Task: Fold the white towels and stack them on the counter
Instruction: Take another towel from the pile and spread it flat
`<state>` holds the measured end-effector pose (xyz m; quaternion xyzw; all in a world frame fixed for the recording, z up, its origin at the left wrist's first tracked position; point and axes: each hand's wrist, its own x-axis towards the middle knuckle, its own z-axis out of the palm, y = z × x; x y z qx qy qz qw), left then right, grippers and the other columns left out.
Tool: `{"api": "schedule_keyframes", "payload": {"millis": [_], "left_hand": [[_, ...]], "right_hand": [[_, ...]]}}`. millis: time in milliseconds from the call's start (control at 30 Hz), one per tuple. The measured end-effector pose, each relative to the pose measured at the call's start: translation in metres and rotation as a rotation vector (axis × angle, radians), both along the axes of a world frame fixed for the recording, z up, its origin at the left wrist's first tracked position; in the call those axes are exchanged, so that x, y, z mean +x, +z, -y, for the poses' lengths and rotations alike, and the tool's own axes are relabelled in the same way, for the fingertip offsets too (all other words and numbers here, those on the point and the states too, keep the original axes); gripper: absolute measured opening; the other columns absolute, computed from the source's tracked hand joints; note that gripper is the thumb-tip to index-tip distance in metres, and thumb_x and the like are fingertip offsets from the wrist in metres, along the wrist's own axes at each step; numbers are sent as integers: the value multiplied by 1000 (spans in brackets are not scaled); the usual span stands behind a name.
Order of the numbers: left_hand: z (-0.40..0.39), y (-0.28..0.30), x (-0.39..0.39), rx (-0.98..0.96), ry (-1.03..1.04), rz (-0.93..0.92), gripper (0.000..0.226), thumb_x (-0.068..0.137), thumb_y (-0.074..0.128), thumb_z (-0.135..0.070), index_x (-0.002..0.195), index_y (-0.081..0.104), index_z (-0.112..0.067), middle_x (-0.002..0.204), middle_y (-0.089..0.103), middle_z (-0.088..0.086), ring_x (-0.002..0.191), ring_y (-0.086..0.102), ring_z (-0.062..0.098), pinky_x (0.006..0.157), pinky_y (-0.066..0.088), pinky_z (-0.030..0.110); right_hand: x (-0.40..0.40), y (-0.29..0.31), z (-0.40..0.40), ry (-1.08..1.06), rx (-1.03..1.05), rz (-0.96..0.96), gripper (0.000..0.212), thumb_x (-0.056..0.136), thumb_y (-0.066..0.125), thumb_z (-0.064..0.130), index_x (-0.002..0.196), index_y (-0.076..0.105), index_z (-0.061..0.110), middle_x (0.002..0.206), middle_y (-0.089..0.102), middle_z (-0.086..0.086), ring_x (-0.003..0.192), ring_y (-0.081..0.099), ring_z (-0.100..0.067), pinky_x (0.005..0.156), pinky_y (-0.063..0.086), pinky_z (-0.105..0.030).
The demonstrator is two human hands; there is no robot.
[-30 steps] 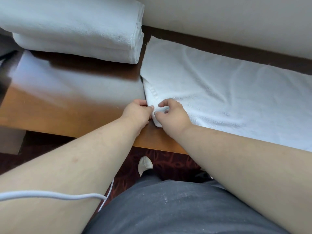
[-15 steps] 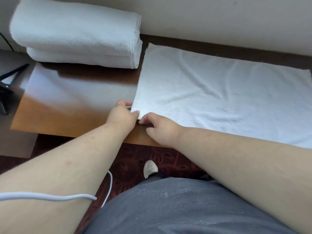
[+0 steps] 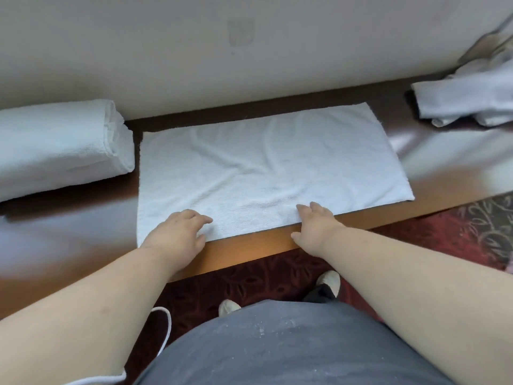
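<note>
A white towel (image 3: pixel 266 168) lies spread flat on the wooden counter (image 3: pixel 69 240), its near edge close to the counter's front edge. My left hand (image 3: pixel 177 234) rests on the towel's near left corner with fingers spread. My right hand (image 3: pixel 316 223) lies on the near edge toward the middle, fingers straight. Neither hand grips the cloth. A stack of folded white towels (image 3: pixel 58 145) sits at the left, against the wall.
A heap of unfolded white towels (image 3: pixel 469 95) lies at the far right of the counter. The beige wall (image 3: pixel 222 51) runs right behind the counter. Below the front edge are dark red patterned carpet (image 3: pixel 416 234) and my shoes. A white cable (image 3: pixel 166 329) hangs at my left.
Both hands let go of the towel's near left corner and moved apart along its near edge. The corner now lies flat. The view has swung right, showing the whole towel.
</note>
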<state>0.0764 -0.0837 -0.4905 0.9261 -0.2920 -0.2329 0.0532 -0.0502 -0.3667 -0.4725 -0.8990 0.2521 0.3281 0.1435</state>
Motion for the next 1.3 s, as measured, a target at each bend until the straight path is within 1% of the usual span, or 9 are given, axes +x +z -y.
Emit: {"api": "schedule_keyframes", "payload": {"millis": [167,433,633,867,933,1033,1133,1267,1300], "left_hand": [[71,8,17,251,13,-6,34,97,32,-54,121,54,-42,114,63,-15,100,59,14,83,51,34],[282,13,-6,61,-237,33,32,98,41,-35,126,57,-38,128,55,-11,114,54,15,88,47,30],[448,20,-2,-78,-320,90,31,98,45,-33,126,59,-33,128,55,-4,115,54,20,94,48,37],[567,7,47,-158,-85,102,21,96,48,-32,100,67,-25,97,69,2,84,60,22,70,40,26],[591,-7,65,-108,-4,114,30,94,50,-44,101,66,-19,99,69,4,94,64,27,73,42,29],[607,-32,79,44,132,111,65,87,54,-58,136,50,-15,131,59,7,118,58,29,78,41,35],[607,-45,83,53,194,143,74,83,58,-65,138,48,-17,132,58,5,119,57,26,72,35,34],[613,-34,81,-118,358,-138,56,99,53,-39,146,37,-14,146,45,6,132,46,22,83,42,33],[607,-35,77,-61,255,-126,56,98,58,-31,146,37,-14,145,44,5,132,45,21,81,41,30]], "right_hand": [[-54,4,62,-65,-42,54,64,97,47,49,152,29,20,154,32,-5,140,32,-30,111,34,-50],[-93,2,181,-583,57,391,57,96,52,42,148,38,25,153,34,-1,139,31,-27,111,35,-47],[-98,-12,260,-708,190,422,60,93,57,40,147,37,23,140,49,-4,125,48,-25,102,46,-43],[-83,-28,289,-648,182,422,61,88,58,55,139,37,29,104,60,11,88,63,-16,75,55,-38],[-76,-34,291,-635,178,411,56,84,60,59,130,40,34,91,62,12,82,64,-15,72,57,-39],[-71,-42,290,-625,149,396,49,82,63,57,121,41,37,83,61,11,81,62,-17,73,56,-38],[-70,-48,292,-596,125,379,35,85,61,56,109,43,38,80,58,12,81,60,-19,69,53,-35],[-70,-50,289,-501,67,453,19,88,59,48,84,45,36,83,46,15,71,48,-6,69,40,-32],[-70,-49,287,-482,60,481,20,88,59,45,81,43,35,84,42,14,71,45,-6,68,38,-31]]}}
